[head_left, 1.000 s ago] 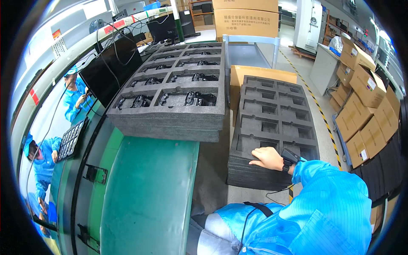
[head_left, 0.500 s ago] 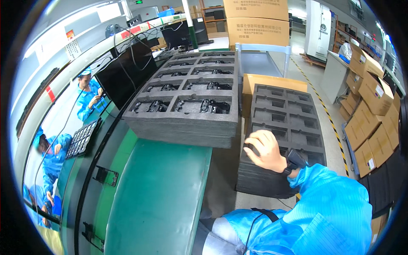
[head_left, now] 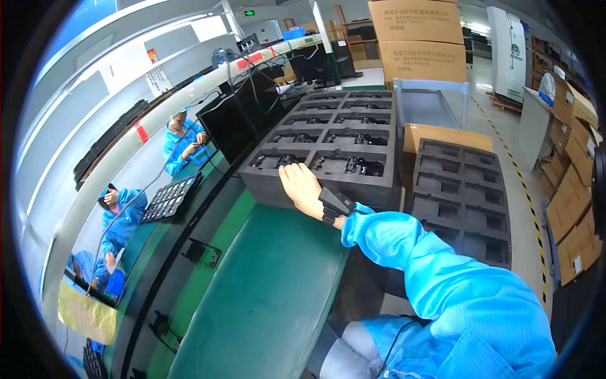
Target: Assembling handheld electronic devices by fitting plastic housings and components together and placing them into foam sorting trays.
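Observation:
My right hand (head_left: 301, 189) reaches over the front edge of a dark grey foam tray stack (head_left: 379, 189). Its fingertips are at the front-left pocket, next to a black device part (head_left: 285, 162); whether they touch it I cannot tell. The fingers look loosely bent and a little apart, the thumb hidden. A black device is strapped on that wrist. In the pocket to the right lies another black part (head_left: 361, 166), and further pockets hold similar ones. My left hand is not in view.
A second foam tray stack (head_left: 463, 197), its visible pockets bare, stands to the right beside a cardboard flap (head_left: 448, 136). A green mat (head_left: 265, 290) covers the near bench by a conveyor line with black fixtures (head_left: 202, 252). Co-workers (head_left: 183, 145) sit across the line. Cartons (head_left: 574, 202) are piled far right.
My right hand has moved left and forward, from above the right tray stack to the front-left pocket of the left stack. The view has shifted, so the scene sits further right.

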The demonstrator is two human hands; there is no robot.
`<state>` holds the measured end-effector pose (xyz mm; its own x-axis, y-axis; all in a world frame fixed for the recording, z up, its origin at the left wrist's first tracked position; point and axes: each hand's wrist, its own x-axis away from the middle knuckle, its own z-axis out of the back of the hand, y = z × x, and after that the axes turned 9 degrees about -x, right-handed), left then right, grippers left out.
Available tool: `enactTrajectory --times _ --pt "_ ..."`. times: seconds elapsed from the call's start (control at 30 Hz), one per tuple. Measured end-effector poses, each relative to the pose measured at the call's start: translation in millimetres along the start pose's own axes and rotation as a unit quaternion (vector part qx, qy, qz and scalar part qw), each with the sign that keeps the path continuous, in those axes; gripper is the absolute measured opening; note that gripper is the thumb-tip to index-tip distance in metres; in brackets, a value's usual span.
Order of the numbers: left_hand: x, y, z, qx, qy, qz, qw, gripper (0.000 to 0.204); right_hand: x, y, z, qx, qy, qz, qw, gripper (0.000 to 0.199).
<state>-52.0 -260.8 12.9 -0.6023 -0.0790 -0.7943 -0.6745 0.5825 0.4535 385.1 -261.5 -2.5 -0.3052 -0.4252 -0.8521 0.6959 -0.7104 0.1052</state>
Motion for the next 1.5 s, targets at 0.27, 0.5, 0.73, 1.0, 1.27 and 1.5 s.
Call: enactTrajectory --times 0.27,0.5,0.73,1.0,1.27,1.5 --pt "0.4 10.2 -2.9 -0.045 -0.030 0.021 0.998 0.047 -2.2 0.0 15.3 -0.114 -0.023 -0.033 0.993 0.059" --pt "14.1 -14.6 46.2 -0.189 0.250 0.265 0.912 0.044 82.7 -5.8 175.6 -0.204 -0.114 0.050 0.971 0.059" --pt "9.3 -38.5 82.2 -0.265 0.334 0.240 0.872 0.036 168.9 62.3 282.6 -0.192 -0.143 0.065 0.969 0.060" --pt "-12.0 -111.7 84.7 -0.077 0.201 0.406 0.888 0.075 206.0 35.1 278.5 -0.487 0.120 -0.527 0.686 0.069" --pt "-5.4 -144.6 62.8 0.020 0.148 0.417 0.896 0.061 178.4 18.6 265.3 -0.639 0.108 -0.579 0.494 0.091" --pt "-9.0 -107.3 115.6 0.318 0.304 0.276 0.855 0.071 203.6 65.9 315.5 -0.620 0.144 -0.582 0.505 0.036"
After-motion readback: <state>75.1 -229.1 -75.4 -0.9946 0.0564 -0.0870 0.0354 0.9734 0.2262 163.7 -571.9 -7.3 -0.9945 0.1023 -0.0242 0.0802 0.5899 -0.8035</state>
